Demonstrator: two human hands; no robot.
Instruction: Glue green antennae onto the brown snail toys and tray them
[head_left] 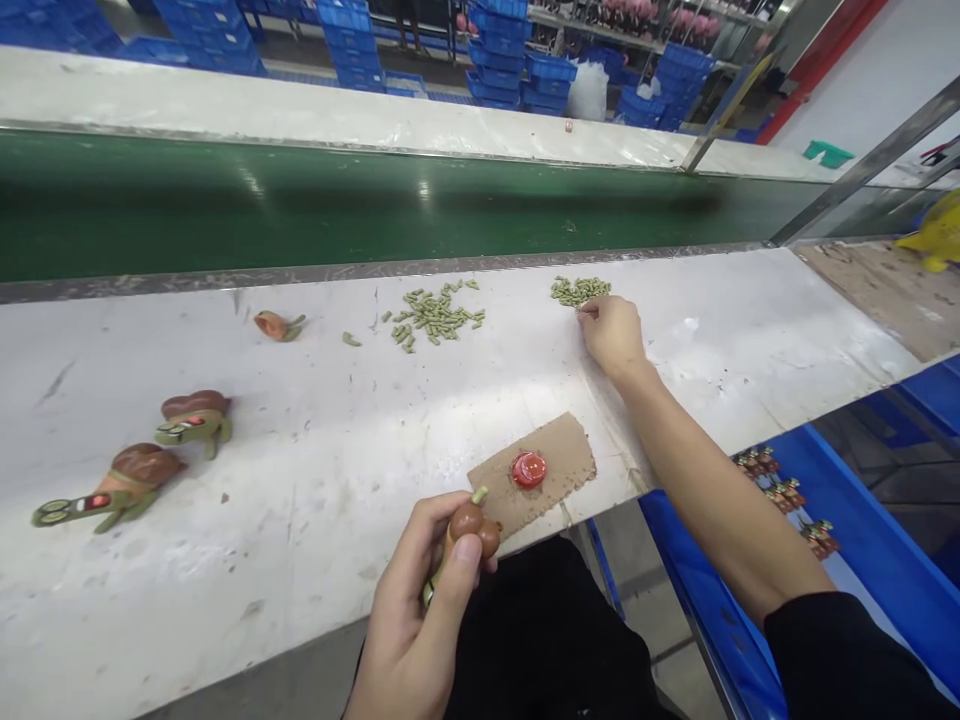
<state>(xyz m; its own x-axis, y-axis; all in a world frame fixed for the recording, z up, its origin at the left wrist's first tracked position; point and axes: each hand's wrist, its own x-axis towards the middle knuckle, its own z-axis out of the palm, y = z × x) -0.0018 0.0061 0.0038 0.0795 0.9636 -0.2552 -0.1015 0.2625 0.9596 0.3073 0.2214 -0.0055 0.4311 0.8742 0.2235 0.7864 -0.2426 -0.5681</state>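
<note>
Head view looks down on a white bench (315,570) with a green conveyor belt (300,210) behind it. The left hand (409,610) is clamped around a small brown toy (469,525), with fingers and thumb closed on it, and one green leg sticks out at the top. This toy is over the near edge of the bench, at 7 o'clock from a cardboard piece (532,475), which carries a red cap (529,469). The right hand (611,335) rests on the bench at 1 o'clock from the cardboard. Its fingertips (581,311) are pinched together just beside a small pile of green pellets (580,290), but it is too small to tell if they hold one. A larger pile of pellets (435,315) lies at 9 o'clock from that hand. Two finished-looking toys (127,485) lie at 9 o'clock from the cardboard, and a loose brown part (277,325) lies at 10 o'clock. A blue tray (750,560) with more toys (784,493) is at 3 o'clock.
</note>
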